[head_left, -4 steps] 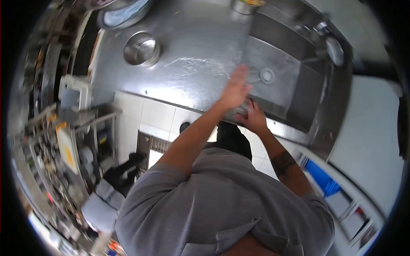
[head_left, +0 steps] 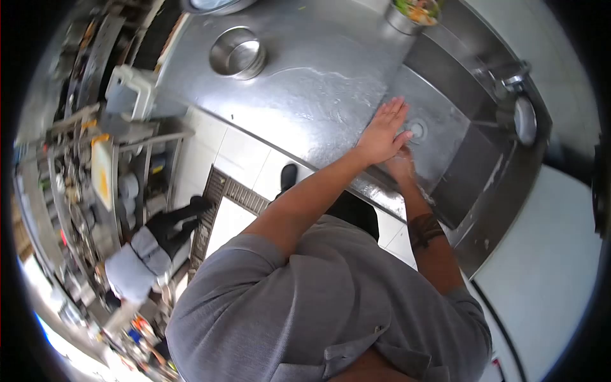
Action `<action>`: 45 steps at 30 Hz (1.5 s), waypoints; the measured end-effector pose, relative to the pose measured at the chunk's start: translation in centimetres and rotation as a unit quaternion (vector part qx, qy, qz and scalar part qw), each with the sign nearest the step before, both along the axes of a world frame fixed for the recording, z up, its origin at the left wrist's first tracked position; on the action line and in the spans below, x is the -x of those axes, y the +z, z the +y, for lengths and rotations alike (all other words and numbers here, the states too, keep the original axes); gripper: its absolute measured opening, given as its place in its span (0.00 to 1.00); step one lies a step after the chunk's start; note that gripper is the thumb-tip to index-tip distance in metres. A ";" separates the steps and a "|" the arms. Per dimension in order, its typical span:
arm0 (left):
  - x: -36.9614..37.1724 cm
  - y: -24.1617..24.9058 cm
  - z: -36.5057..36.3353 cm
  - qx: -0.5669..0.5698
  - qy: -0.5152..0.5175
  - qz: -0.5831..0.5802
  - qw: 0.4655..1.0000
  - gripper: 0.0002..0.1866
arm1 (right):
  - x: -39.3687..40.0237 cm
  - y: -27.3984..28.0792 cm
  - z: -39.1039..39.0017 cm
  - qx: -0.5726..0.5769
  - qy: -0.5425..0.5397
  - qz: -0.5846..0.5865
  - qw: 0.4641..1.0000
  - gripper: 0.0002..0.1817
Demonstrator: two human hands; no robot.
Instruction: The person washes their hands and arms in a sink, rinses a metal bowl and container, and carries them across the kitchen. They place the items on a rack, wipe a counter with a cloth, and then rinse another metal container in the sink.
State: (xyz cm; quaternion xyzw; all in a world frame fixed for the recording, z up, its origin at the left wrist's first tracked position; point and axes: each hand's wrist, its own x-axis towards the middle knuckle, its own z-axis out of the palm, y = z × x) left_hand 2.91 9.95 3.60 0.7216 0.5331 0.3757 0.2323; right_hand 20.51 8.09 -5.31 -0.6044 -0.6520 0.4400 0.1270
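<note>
My left hand (head_left: 384,132) is stretched out flat above the near edge of the steel sink (head_left: 455,169), palm down, its fingers straight and holding nothing. Just below and behind it is my right hand (head_left: 401,165), over the sink's near rim. Its fingers are blurred and partly covered by the left hand, so their pose cannot be made out. The round drain (head_left: 416,130) lies beyond the fingertips on the sink floor. Water streaks the steel counter (head_left: 299,89) to the left of my hands.
A round steel pot (head_left: 238,54) stands on the counter. A steel container of food scraps (head_left: 410,16) sits at the sink's far corner, with a faucet (head_left: 514,76) at the far right. A person (head_left: 137,264) is by the shelves at left.
The view has shifted, so the pot and sink appear further right. My right hand has moved in behind the left hand, which now shows flatter and sharper.
</note>
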 end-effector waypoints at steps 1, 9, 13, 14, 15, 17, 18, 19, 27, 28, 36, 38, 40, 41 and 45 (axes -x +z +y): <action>0.3 0.5 -1.7 0.020 0.019 -0.006 1.000 0.36 | -1.3 -2.7 -0.1 -0.043 -0.037 -0.080 0.995 0.31; 21.2 -4.4 -8.4 0.055 0.514 0.061 0.854 0.42 | -12.4 -5.0 4.9 0.170 -0.322 0.140 0.921 0.20; 26.9 -5.5 -9.6 0.217 0.545 0.225 0.778 0.46 | -16.5 -5.9 2.7 0.159 -0.273 0.108 0.943 0.22; 25.4 -5.9 -9.2 0.194 0.529 0.222 0.796 0.46 | -16.7 -4.9 1.8 0.172 -0.289 0.127 0.933 0.22; 23.1 -6.4 -8.4 0.167 0.512 0.217 0.814 0.46 | -16.6 -3.9 1.3 0.181 -0.306 0.147 0.923 0.23; 17.5 -6.7 -6.5 0.118 0.439 0.205 0.867 0.45 | -14.8 -1.3 0.9 0.182 -0.339 0.167 0.908 0.23; 14.4 -5.6 -5.4 0.111 0.376 0.178 0.903 0.42 | -14.0 0.0 0.8 0.191 -0.372 0.191 0.888 0.23; 11.5 -6.8 -4.4 0.053 0.294 0.171 0.939 0.39 | -13.6 0.9 1.2 0.178 -0.379 0.190 0.888 0.23; -3.9 -6.8 3.4 0.051 -0.144 0.132 0.979 0.28 | -13.1 7.4 15.7 -0.074 -0.265 0.120 0.954 0.22; -4.5 -7.1 3.4 0.056 -0.161 0.115 0.979 0.28 | -13.5 8.2 17.1 -0.078 -0.272 0.122 0.951 0.22; -6.2 -7.1 0.4 0.359 -0.117 0.108 0.920 0.25 | -17.8 8.7 28.2 -0.366 -0.036 -0.394 0.842 0.34; -7.2 -9.0 -0.3 0.364 -0.105 0.110 0.919 0.24 | -19.0 6.7 29.9 -0.332 -0.032 -0.397 0.855 0.37; -8.5 -10.0 -0.9 0.373 -0.115 0.110 0.914 0.24 | -18.9 6.7 29.2 -0.295 -0.022 -0.392 0.871 0.45; -9.4 -10.1 -0.7 0.375 -0.116 0.106 0.913 0.24 | -18.5 6.0 28.6 -0.293 -0.020 -0.395 0.871 0.45; -14.3 -11.2 3.0 0.356 -0.144 0.024 0.923 0.25 | -14.8 4.6 26.0 -0.199 -0.070 -0.373 0.903 0.50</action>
